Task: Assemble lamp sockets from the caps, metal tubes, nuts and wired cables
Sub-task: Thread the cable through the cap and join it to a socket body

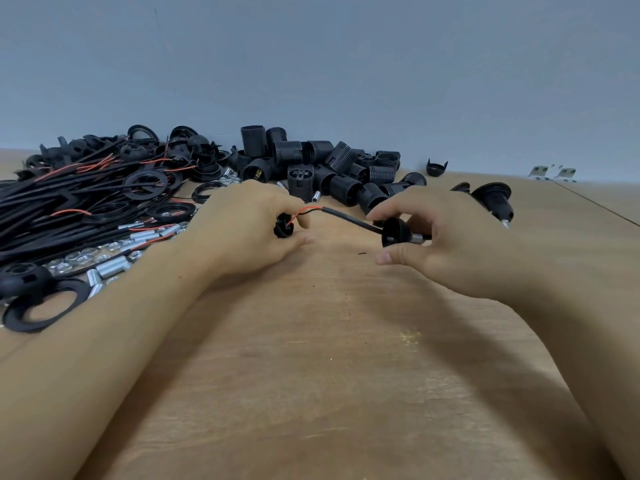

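My left hand (pixel 249 223) grips a small black socket insert (pixel 284 229) with red and black wire ends going into it. A black cable (pixel 349 220) runs from there to the right, through a black dome cap (pixel 394 232). My right hand (pixel 443 244) pinches that cap, and a short metal tube (pixel 418 238) sticks out of the cap's right side between its fingers. Both hands hover low over the wooden table (pixel 329 358).
Wired cables (pixel 69 199), rings and caps are heaped at the left. Loose nuts (pixel 79 258) and metal tubes (pixel 110 266) lie in front of them. A pile of threaded black socket bodies (pixel 329 168) sits behind the hands. An assembled socket (pixel 493 200) lies at the right.
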Tool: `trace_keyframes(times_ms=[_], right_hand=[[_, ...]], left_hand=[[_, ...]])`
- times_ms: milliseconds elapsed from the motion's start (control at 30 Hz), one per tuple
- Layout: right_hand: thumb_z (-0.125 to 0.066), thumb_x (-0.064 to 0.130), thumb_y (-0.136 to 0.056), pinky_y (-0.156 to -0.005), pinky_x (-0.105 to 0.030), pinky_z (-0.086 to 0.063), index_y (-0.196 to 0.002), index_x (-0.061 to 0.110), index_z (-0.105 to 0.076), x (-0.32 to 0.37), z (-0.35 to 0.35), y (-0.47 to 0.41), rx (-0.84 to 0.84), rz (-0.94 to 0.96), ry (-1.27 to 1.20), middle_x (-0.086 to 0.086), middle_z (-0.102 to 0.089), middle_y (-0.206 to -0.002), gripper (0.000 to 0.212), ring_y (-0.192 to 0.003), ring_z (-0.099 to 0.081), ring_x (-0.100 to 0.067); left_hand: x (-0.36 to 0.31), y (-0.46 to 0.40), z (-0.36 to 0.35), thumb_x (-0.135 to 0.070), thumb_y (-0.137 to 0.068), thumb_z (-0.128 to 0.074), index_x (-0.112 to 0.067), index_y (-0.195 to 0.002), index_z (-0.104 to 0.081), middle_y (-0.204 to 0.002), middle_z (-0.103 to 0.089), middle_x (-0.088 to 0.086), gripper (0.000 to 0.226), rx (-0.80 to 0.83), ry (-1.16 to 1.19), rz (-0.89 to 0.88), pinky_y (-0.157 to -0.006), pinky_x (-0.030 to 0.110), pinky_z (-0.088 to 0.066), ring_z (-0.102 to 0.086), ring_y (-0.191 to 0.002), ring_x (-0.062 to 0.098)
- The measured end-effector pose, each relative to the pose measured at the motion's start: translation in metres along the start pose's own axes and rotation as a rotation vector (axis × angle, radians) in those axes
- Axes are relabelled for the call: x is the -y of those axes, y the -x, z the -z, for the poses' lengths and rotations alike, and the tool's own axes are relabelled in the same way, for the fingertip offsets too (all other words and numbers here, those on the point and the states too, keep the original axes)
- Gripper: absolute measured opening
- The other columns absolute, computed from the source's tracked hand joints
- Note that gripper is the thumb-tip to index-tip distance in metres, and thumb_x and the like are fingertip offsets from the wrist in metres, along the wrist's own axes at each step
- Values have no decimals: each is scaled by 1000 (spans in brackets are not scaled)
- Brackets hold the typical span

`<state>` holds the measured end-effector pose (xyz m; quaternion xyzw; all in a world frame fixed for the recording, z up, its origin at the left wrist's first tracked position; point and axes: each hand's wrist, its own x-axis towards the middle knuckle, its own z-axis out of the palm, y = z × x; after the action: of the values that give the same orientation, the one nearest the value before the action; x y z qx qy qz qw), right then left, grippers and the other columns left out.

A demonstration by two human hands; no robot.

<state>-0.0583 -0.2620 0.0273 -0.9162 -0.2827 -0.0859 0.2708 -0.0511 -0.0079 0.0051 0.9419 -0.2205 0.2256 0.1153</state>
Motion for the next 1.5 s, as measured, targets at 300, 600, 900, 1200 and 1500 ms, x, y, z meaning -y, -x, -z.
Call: trace_keyframes(times_ms=[300, 600, 900, 1200, 1500], right_hand=[[-80, 29, -80, -78, -19, -36, -118, 28, -66, -2, -4, 0, 37, -24, 108, 11, -59, -110, 41, -87, -49, 0], [-78, 41, -73, -72, -3, -37, -106, 44, -63, 1, -2, 2, -62, -9, -74, 28, -61, -97, 37, -84, -53, 12], [-77, 42, -74, -77, -14, -45, -113, 31, -70, 16, -5, 4, -44, 129, -137, 17, -67, -102, 41, -92, -59, 0], [-78, 35, -78, -78, -42, -55, -101, 42, -70, 25, -10, 5, 45, 69, -356, 4, -73, -94, 26, -71, -60, -23], [-83, 36, -70, -72, -8, -38, -105, 31, -69, 24, -18, 2, -91, -37, -236, 29, -64, -85, 38, -77, -52, 12]], left_hand=[[-7, -1, 5, -69, -92, -43, -39, -107, -61, -84, -61, -23, 38, -44, 256, -139, -71, 33, -49, -58, -80, -2], [-6, -1, 8, -47, -102, -36, -20, -94, -73, -73, -52, -8, 46, -55, 148, -199, -58, 37, -43, -50, -65, 13], [-20, 0, 9, -45, -102, -35, -29, -119, -70, -82, -45, -43, 41, -35, 136, -295, -59, 17, -29, -46, -72, -9], [-32, 1, 9, -37, -101, -38, -14, -82, -65, -73, -48, -17, 40, -10, 162, -370, -55, 35, -43, -45, -65, 9], [-39, 4, 0, -22, -75, -39, -19, -105, -39, -91, -57, 20, 30, 219, 578, -139, -73, 55, -41, -49, -81, 34]])
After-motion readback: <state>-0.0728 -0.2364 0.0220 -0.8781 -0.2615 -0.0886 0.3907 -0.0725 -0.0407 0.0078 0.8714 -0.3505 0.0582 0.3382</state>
